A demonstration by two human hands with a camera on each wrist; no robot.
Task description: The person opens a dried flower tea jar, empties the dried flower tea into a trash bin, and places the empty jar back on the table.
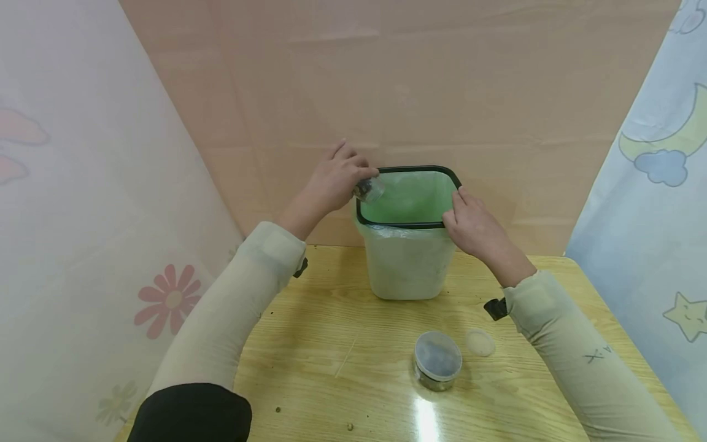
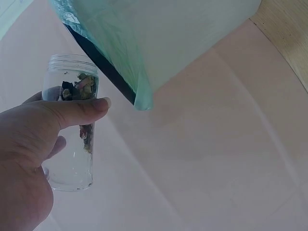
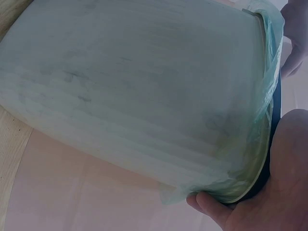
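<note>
My left hand [image 1: 338, 178] grips a clear jar [image 2: 72, 166] around its side, the thumb lying across it. Dark and brownish dried bits [image 2: 85, 86] cling along one side inside the jar, and its threaded mouth has no lid on. In the head view the jar is tilted over the left edge of a pale trash bin [image 1: 409, 267]. A thin green bag [image 1: 411, 193] lines the bin, with a black rim [image 1: 409, 168] around the top. My right hand [image 1: 475, 227] holds the rim at the right front corner, fingertips curled beneath the edge in the right wrist view.
On the wooden table [image 1: 331, 307], a round container [image 1: 437, 359] with a translucent lid stands in front of the bin. Beside it lies a flat, clear disc [image 1: 480, 342], perhaps a lid. Small crumbs [image 1: 350, 426] dot the front. A tan backdrop [image 1: 414, 80] rises close behind the bin.
</note>
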